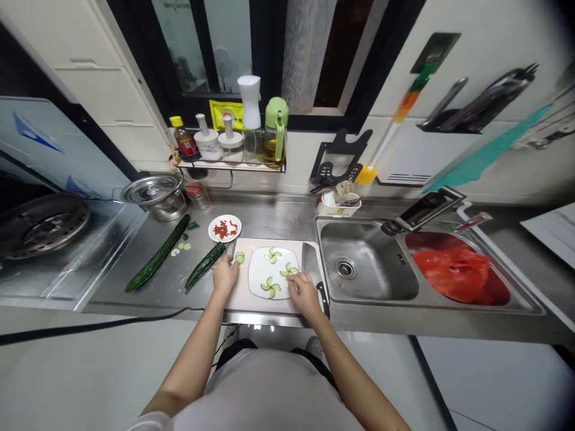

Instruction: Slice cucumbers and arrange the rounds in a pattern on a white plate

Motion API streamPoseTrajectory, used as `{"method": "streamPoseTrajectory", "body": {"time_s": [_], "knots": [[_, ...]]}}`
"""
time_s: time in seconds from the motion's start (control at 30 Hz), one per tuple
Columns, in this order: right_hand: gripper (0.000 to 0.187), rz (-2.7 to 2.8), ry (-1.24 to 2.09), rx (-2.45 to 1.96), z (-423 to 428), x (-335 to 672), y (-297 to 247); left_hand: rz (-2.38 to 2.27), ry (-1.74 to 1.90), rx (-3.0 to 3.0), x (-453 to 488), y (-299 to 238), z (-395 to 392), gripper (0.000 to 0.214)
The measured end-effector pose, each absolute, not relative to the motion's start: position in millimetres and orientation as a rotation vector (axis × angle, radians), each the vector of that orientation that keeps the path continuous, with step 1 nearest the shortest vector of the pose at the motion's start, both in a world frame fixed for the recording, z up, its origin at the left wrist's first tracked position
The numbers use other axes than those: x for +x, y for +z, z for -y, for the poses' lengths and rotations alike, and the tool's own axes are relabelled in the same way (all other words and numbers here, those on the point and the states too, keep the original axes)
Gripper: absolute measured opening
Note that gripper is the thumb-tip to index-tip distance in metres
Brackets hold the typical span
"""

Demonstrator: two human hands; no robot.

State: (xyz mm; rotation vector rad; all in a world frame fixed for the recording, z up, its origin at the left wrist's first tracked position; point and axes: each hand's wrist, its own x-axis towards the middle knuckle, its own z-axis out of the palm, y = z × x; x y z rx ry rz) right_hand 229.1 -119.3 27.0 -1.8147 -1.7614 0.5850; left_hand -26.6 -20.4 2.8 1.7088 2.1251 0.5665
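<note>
On a light cutting board (pixel 242 302) lies a white square plate (pixel 256 275). Cut cucumber slices form three pinwheel shapes on it, at the top (pixel 272 255), the bottom (pixel 270 288) and the right (pixel 290 270). My right hand (pixel 306 294) reaches over the plate's right edge, fingertips pinched at the slices of the right pinwheel. At the board's left edge, my left hand (pixel 225 274) has its fingers curled beside a small pile of cucumber slices (pixel 239 257); what it holds, if anything, is hidden. A cut cucumber (pixel 204 265) lies just left of that hand. A knife (pixel 322 298) rests along the board's right side.
A longer cucumber (pixel 158 254) and small cut pieces (pixel 181 248) lie further left. Behind the board stands a small plate (pixel 224 239) of red bits. A double sink (pixel 368 293) with a red bag (pixel 453 275) is at right. Condiment bottles fill a shelf (pixel 233 166).
</note>
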Motion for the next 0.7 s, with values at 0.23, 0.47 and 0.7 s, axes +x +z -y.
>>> {"method": "streamPoseTrajectory", "body": {"time_s": [0.23,0.47,0.7], "knots": [[0.028,1.772,0.554,-1.747,121,227,26,-2.165,0.440,1.732,-19,-7,14,0.033],[0.028,1.772,0.553,-1.740,123,228,26,-2.169,0.518,1.700,-18,-10,14,0.026],[0.027,1.785,0.549,-1.735,123,230,26,-2.163,0.597,1.649,-15,-9,11,0.030]]}}
